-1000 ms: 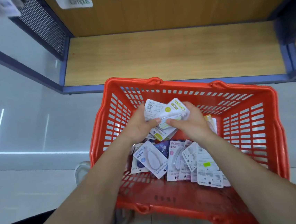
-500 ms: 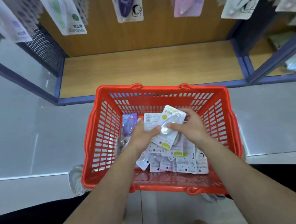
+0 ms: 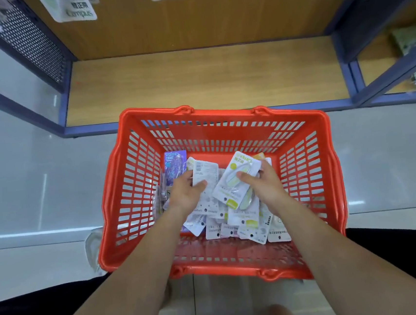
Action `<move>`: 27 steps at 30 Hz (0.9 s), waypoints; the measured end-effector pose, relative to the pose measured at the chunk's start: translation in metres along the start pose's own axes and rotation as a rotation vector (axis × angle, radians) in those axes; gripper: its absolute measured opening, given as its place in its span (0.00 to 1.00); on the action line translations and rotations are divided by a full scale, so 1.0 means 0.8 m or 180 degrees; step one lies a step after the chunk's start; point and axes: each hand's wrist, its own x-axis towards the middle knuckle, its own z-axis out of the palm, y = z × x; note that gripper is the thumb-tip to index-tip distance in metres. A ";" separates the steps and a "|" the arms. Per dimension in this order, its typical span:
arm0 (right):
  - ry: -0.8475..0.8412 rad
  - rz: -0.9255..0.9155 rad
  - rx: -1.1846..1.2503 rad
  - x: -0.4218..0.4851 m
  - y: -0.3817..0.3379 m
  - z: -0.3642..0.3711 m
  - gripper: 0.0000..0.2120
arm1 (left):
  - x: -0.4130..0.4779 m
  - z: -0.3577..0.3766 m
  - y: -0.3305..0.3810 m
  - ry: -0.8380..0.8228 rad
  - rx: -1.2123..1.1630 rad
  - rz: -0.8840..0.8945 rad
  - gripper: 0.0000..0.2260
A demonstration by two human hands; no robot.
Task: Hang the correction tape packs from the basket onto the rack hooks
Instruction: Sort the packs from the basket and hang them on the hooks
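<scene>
A red plastic basket [image 3: 307, 173] sits on the floor in front of me, with several correction tape packs [image 3: 244, 226] piled inside. My left hand [image 3: 183, 192] holds a white pack [image 3: 207, 174] turned back side up, thumb on top. My right hand [image 3: 261, 181] pinches a pack with yellow-green markings [image 3: 234, 182], face up, over the pile. The two held packs are slightly apart. A purple pack [image 3: 176, 164] leans at the basket's left inner wall. Hung packs [image 3: 74, 6] show along the top edge on the rack.
A low wooden shelf [image 3: 204, 81] with blue frame edges lies just beyond the basket. A perforated dark side panel [image 3: 31, 44] stands at upper left. Another shelf bay with goods [image 3: 409, 41] is at right. Grey tiled floor surrounds the basket.
My two hands have drawn apart, splitting the packs they held together: the white one stays in the left, the yellow-green one in the right. The view tilted up, showing hung packs.
</scene>
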 end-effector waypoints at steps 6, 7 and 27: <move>-0.0077 -0.0272 -0.0366 -0.004 -0.002 0.010 0.15 | 0.004 0.005 0.008 0.0055 -0.0120 0.0236 0.14; -0.0102 -0.0320 -0.0410 -0.007 -0.001 0.016 0.15 | 0.004 0.011 0.007 0.0007 -0.0176 0.0251 0.12; -0.0650 -0.0088 -0.0142 -0.004 0.002 0.017 0.10 | 0.008 0.022 -0.007 -0.0179 -0.0634 -0.0202 0.20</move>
